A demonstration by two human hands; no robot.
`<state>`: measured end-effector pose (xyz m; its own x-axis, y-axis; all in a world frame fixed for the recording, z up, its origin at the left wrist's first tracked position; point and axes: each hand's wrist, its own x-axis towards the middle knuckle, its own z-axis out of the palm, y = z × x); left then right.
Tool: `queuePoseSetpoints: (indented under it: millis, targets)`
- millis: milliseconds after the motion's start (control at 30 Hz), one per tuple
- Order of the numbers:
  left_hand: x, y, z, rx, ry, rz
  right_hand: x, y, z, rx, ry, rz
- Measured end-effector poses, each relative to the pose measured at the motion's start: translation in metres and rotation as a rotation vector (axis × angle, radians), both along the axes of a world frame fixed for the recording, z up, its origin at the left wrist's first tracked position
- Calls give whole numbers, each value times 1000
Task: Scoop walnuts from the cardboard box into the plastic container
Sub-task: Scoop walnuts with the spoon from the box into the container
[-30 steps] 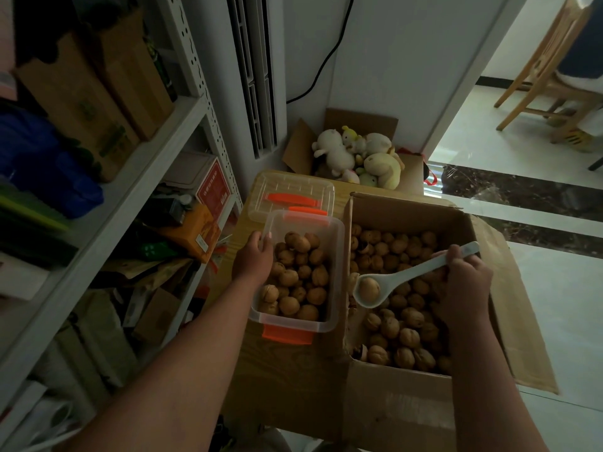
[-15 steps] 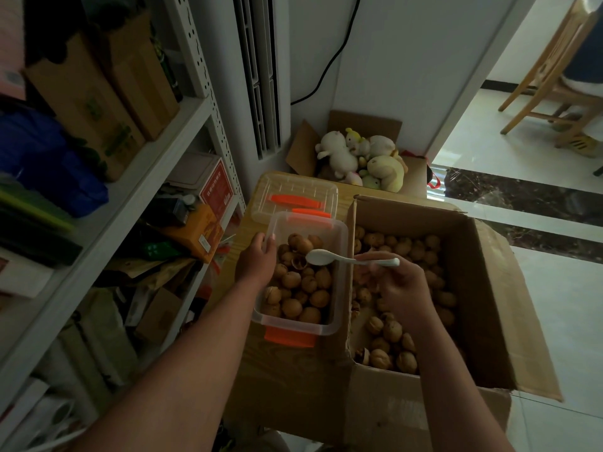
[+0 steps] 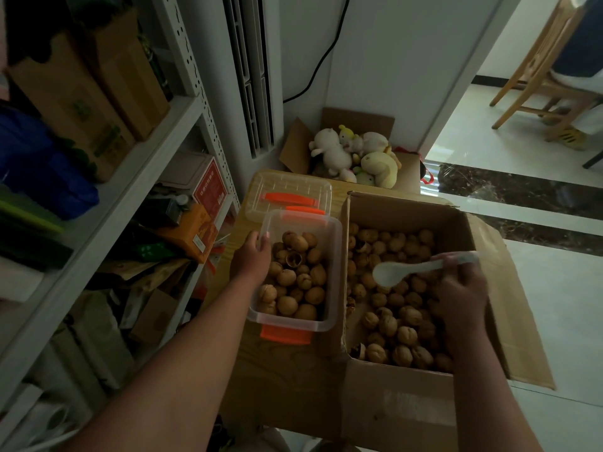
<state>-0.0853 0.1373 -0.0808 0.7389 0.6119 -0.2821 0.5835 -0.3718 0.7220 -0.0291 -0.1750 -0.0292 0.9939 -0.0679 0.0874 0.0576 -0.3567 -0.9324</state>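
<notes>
A clear plastic container (image 3: 332,275) with orange latches sits on a wooden surface, partly filled with walnuts (image 3: 295,282). My left hand (image 3: 249,261) grips its left rim. To its right stands an open cardboard box (image 3: 408,210) holding many walnuts (image 3: 391,318). My right hand (image 3: 456,295) holds a white spoon (image 3: 398,270) by its handle over the box. The spoon's bowl is empty and points left, just above the walnuts.
The container's clear lid (image 3: 288,194) lies behind it. A box of plush toys (image 3: 352,151) stands further back by the wall. Cluttered metal shelves (image 3: 107,190) fill the left side. A wooden chair (image 3: 535,76) stands on the tiled floor at the far right.
My right hand tipped a walnut from the spoon into the container, then swung the empty spoon back right over the cardboard box. My left hand stayed on the container rim.
</notes>
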Motion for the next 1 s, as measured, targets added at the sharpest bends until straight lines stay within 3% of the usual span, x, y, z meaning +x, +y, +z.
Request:
queuePoseSetpoints:
  millis: [133, 233, 500, 733, 1000]
  targets:
    - [1, 0, -1, 1, 3, -1, -12, 10, -17, -219, 113, 206]
    - [1, 0, 0, 9, 11, -5, -16, 16, -27, -274, 255, 253]
    - [1, 1, -2, 0, 11, -7, -17, 13, -39, -162, 450, 31]
    - [0, 1, -1, 11, 19, -6, -20, 20, -45, -76, 613, 68]
    - [0, 0, 1, -3, 9, -2, -11, 8, -38, 50, 637, -105]
